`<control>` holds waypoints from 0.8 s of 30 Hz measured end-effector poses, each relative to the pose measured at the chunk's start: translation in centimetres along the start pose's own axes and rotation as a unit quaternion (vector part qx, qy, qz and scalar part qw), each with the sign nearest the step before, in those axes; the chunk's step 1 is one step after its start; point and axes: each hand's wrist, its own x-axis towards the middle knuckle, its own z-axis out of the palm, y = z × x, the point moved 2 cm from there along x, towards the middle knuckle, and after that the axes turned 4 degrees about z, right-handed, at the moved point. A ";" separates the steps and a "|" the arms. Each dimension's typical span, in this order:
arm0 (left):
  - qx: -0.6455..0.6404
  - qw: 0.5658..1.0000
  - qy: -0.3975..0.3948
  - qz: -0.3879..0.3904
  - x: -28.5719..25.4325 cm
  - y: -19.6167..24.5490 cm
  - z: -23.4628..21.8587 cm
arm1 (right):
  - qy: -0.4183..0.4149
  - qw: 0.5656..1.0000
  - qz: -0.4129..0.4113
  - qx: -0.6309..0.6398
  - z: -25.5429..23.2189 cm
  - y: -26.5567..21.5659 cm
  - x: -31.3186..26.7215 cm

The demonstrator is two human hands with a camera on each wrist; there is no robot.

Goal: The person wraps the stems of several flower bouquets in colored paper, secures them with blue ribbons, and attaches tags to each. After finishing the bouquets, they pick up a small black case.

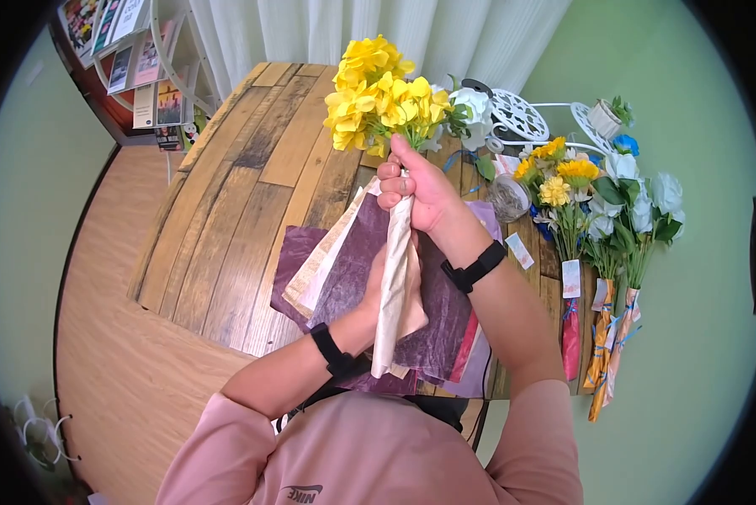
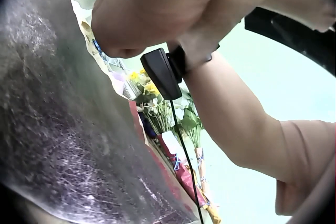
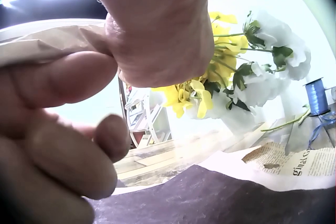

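My right hand (image 1: pixel 424 187) grips the upper stems of a bouquet, its thumb up close under the yellow flowers (image 1: pixel 386 97). White flowers (image 3: pixel 268 87) show beside the yellow ones in the right wrist view. Cream wrapping paper (image 1: pixel 392 295) is rolled in a long tube about the stems, slanting down toward my body. Behind this tube my left hand (image 1: pixel 378 273) holds the paper from below, partly hidden. In the right wrist view, curled fingers (image 3: pixel 73 150) of the left hand lie right under the paper.
Purple wrapping sheets (image 1: pixel 344 261) lie stacked with printed paper (image 3: pixel 294 163) on the wooden table (image 1: pixel 226 210). On the right lie wrapped bouquets (image 1: pixel 618 311), with a glass jar (image 1: pixel 510 199) near them. A blue ribbon spool (image 3: pixel 316 97) and a white metal stand (image 1: pixel 521 116) are farther back.
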 end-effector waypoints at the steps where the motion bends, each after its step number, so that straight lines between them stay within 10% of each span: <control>1: 0.000 1.000 0.001 0.000 -0.1 0.4 -0.1 | 0.000 1.000 0.000 -0.008 0.1 0.0 -0.1; 3: 0.379 0.902 0.091 0.188 -0.1 3.0 -0.8 | 0.004 1.000 -0.002 -0.019 0.3 0.0 -0.2; 7: 0.284 0.942 0.084 0.155 -0.5 8.3 0.2 | 0.007 0.999 -0.009 -0.053 0.1 -0.3 -0.2; 9: 0.316 0.947 -0.033 -0.039 -1.8 8.8 2.2 | 0.012 0.998 -0.014 -0.053 0.2 -0.1 -0.1; 13: 0.221 0.944 -0.169 -0.180 -3.4 7.7 2.8 | -0.006 0.998 -0.027 -0.060 0.0 -0.2 0.0; 20: 0.163 0.956 -0.150 -0.192 -2.4 5.7 1.6 | -0.018 0.999 -0.012 -0.047 -2.1 0.1 0.5; 24: 0.229 0.960 -0.094 -0.131 -2.0 4.0 0.1 | 0.114 0.979 0.018 -0.167 -5.1 0.9 1.0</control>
